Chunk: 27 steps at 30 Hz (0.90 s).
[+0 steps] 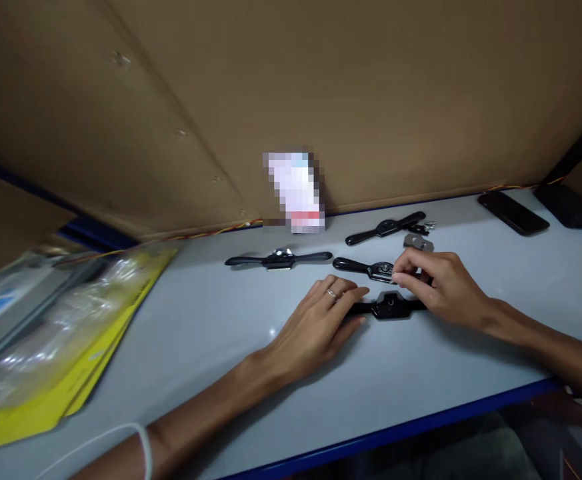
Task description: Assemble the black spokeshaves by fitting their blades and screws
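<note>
A black spokeshave (391, 305) lies on the table in front of me. My left hand (315, 317), with a ring on one finger, grips its left handle between thumb and fingers. Over the right handle is my right hand (433, 283), its thumb and forefinger pinched on something small that I cannot make out. Just behind, a second spokeshave (353, 265) is partly covered by my right hand. A third spokeshave (279, 259) with a shiny middle lies to the left. Flat metal blades (417, 243) lie beyond my right hand.
Another spokeshave (388, 228) rests at the back, near small screws (431, 225). A dark phone (513, 213) lies back right; a blurred-out bright item (298, 190) leans on the brown back wall (371, 100). Plastic packets and yellow card (95, 353) cover the left side.
</note>
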{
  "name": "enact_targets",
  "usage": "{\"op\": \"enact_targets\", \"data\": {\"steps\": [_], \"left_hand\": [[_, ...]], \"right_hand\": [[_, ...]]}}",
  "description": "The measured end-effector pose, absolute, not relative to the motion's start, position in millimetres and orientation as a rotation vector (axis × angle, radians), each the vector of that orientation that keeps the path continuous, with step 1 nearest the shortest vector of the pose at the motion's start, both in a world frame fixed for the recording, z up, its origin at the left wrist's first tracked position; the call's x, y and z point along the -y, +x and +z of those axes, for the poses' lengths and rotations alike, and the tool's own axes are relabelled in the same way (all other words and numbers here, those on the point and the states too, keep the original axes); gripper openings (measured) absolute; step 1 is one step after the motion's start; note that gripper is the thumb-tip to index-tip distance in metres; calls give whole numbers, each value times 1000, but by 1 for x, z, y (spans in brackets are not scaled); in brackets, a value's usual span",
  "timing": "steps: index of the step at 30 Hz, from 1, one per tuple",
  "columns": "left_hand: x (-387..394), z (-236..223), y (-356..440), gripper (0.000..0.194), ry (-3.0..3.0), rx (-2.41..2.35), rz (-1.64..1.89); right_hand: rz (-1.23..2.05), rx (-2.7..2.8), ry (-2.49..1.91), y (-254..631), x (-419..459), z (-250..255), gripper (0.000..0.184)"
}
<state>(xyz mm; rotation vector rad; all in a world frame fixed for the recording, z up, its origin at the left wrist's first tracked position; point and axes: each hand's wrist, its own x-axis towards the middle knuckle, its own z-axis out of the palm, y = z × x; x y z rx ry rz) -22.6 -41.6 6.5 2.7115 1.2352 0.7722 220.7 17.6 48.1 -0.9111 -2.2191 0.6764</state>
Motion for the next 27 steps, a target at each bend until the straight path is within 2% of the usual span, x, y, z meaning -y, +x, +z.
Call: {"op": "enact_targets", "data": {"steps": [4,27], "left_hand": [[38,4,-26,26,2766,-1194,652],[37,4,-27,30,2823,-1147,659]], "right_hand": [[605,2392,-868,225,-23,41,15],[449,2682,-906,213,-15,34,20]]}}
